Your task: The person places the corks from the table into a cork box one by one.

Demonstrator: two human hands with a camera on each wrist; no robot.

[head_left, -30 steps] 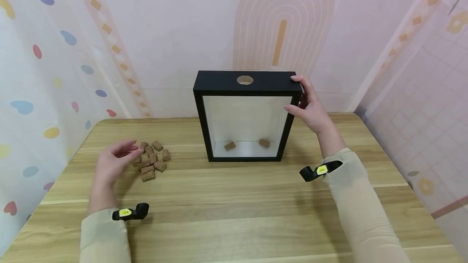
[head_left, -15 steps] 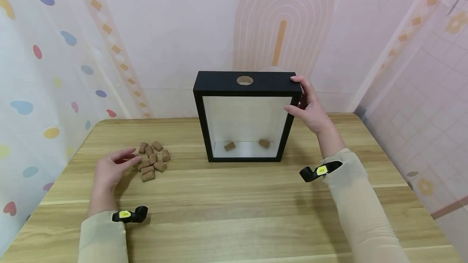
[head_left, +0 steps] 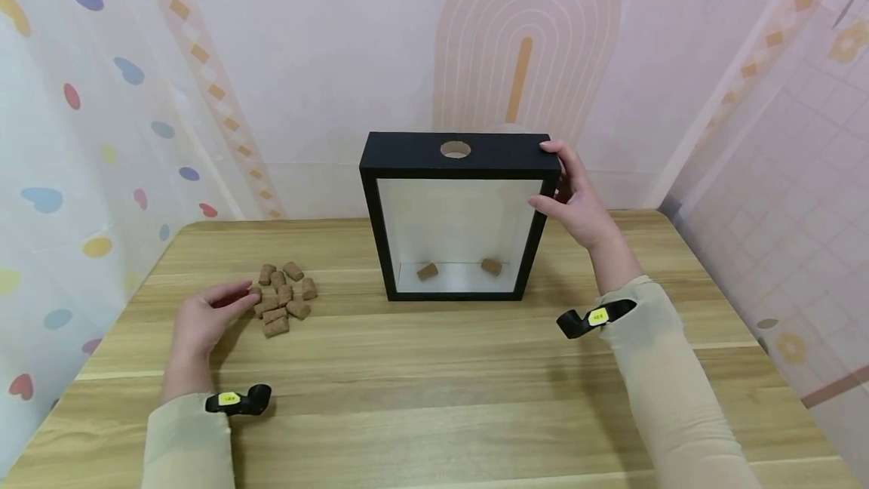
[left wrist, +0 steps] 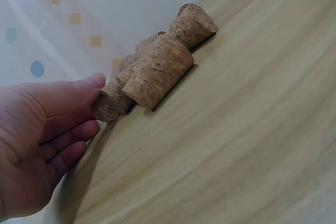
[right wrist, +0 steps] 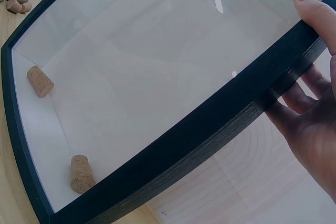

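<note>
Your left hand (head_left: 204,317) touches the end cork (left wrist: 109,104), fingers loosely curled, not yet pinching. Pinch it alone; your right hand (head_left: 577,202) grips the frame (head_left: 380,225).

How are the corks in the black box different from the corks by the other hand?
The two corks inside the frame box, one and another, lie apart behind glass; the corks on the table sit bunched in a pile in the open. The left hand touches the pile; the right hand holds only the box's edge. Both groups are the same brown cork.
</note>
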